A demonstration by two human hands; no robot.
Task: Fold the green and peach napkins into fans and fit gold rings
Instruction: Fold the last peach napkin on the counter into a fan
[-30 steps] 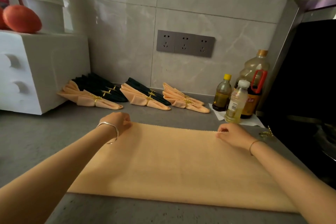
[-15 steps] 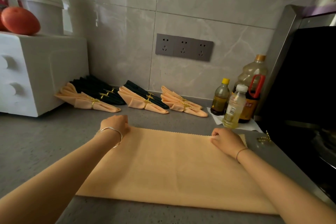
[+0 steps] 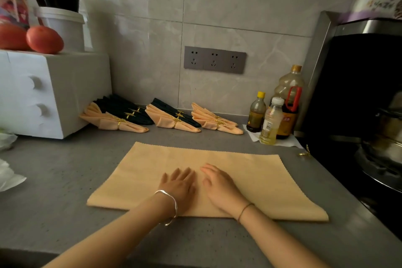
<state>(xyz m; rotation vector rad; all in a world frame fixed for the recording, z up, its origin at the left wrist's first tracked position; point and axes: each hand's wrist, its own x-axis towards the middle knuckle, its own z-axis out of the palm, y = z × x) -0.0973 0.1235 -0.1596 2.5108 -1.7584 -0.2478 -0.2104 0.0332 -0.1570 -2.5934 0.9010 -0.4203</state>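
A peach napkin (image 3: 256,172), folded in half, lies flat on the grey counter (image 3: 54,180). My left hand (image 3: 179,185) and my right hand (image 3: 219,185) press flat on its middle, side by side, fingers straight. A loose gold ring (image 3: 304,153) lies on the counter just past the napkin's far right corner. Against the back wall lie finished fans with gold rings: peach and dark green ones (image 3: 117,115) at left, a peach and dark green pair (image 3: 171,118) in the middle, peach ones (image 3: 215,121) at right.
A white box (image 3: 54,89) with tomatoes (image 3: 44,39) and tubs on top stands at the left. Oil and sauce bottles (image 3: 274,115) stand at back right beside a dark stove (image 3: 359,115) with a metal pot (image 3: 387,148). White paper (image 3: 8,174) lies at the left edge.
Both hands left the napkin's far corners and came together at its middle, now pressing flat. The camera has pulled back and tilted up.
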